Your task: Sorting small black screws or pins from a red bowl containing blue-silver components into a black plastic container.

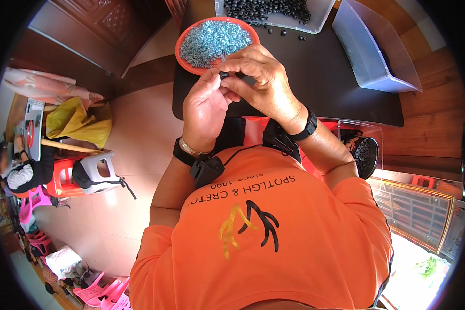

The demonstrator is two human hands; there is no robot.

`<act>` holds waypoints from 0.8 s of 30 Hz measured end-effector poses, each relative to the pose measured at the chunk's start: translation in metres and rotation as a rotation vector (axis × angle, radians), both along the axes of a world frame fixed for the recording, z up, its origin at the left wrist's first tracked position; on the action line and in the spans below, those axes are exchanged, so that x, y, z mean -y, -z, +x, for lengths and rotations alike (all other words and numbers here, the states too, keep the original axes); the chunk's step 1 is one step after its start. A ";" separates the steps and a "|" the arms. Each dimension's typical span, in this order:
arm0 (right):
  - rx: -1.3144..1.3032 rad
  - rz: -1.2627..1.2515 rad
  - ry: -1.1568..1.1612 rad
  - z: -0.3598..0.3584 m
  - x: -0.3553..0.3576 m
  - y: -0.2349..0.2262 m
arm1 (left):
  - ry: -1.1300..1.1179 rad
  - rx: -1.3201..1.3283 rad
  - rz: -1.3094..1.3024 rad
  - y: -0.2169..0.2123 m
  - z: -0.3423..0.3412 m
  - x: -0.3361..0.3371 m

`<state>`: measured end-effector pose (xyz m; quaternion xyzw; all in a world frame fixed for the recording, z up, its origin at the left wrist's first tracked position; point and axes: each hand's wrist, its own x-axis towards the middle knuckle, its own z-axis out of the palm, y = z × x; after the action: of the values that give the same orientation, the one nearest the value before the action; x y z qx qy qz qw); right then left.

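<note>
My left hand (pixel 204 111) is closed in a pinch on a small black piece (pixel 223 75), held just over the near edge of the dark table (pixel 310 82). From the right, my right hand (pixel 263 77) meets it, thumb and fingers closed at the same piece. The fingers hide most of the piece, so its exact kind cannot be made out. Right beyond my hands stands a red-orange bowl (pixel 179 50), heaped with small clear bluish pieces (pixel 212 39). My right fingertips overlap the bowl's near rim in the view.
A clear bin (pixel 320 19) of black pieces (pixel 266 8) stands at the back, with a few loose ones (pixel 283 32) before it. A translucent bin (pixel 369 59) is at right. Below the table's right side sits a black bucket (pixel 366 157). Another person (pixel 20 173) sits far left.
</note>
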<state>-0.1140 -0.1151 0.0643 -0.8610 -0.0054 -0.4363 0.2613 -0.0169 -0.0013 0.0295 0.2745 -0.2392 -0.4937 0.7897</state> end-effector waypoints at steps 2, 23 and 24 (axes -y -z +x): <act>0.015 -0.026 0.018 0.001 -0.001 0.003 | -0.013 0.009 -0.004 -0.004 -0.003 0.000; -0.022 0.085 -0.075 0.000 0.003 -0.013 | -0.002 -0.025 -0.145 -0.003 -0.003 0.002; -0.022 0.107 -0.085 0.000 0.002 -0.014 | 0.029 -0.023 -0.180 -0.001 -0.002 0.002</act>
<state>-0.1145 -0.1171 0.0781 -0.8495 -0.0158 -0.4150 0.3255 -0.0185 -0.0031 0.0310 0.1932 -0.2775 -0.4848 0.8066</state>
